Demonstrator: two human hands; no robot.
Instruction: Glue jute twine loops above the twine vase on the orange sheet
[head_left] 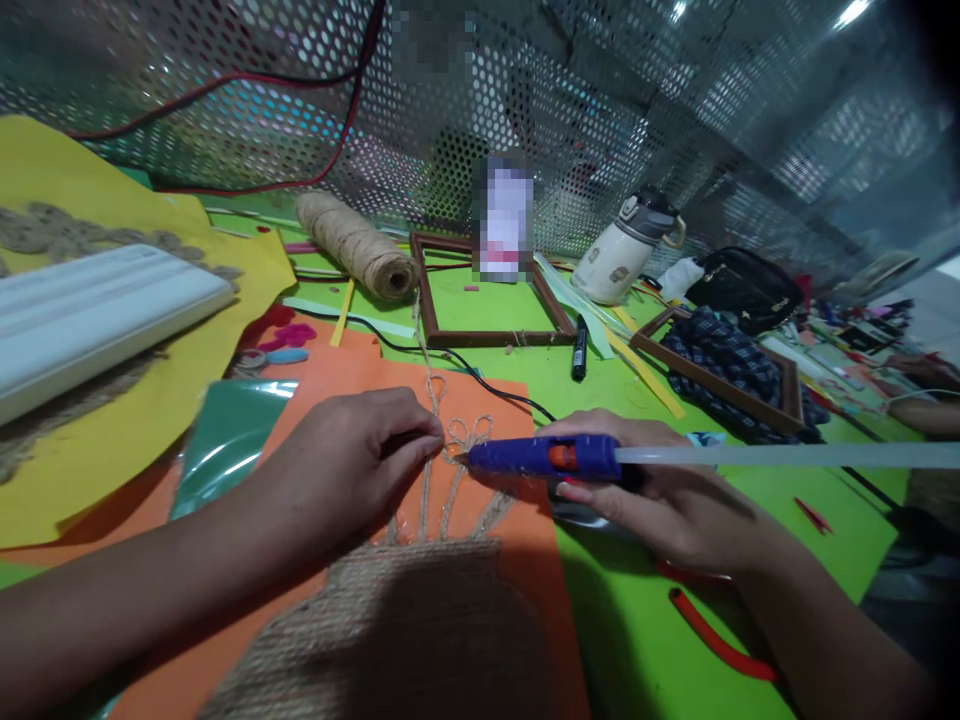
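Note:
My right hand is wrapped round a blue glue gun with a long pale glue stick in its back end. The gun's nozzle points left, at a small twine flower on an orange sheet. Just left of the nozzle, my left hand pinches jute twine; its fingertips are close to the flower. Twine stems run down from there to a vase shape of twine rows. From the pinched spot the loose twine leads up towards a twine roll.
Beyond the sheet lie a brown frame, a black marker and a white bottle. A black cable crosses behind my hands. At left, a white box-like object rests on yellow sheets. Red scissor-like handles lie at right.

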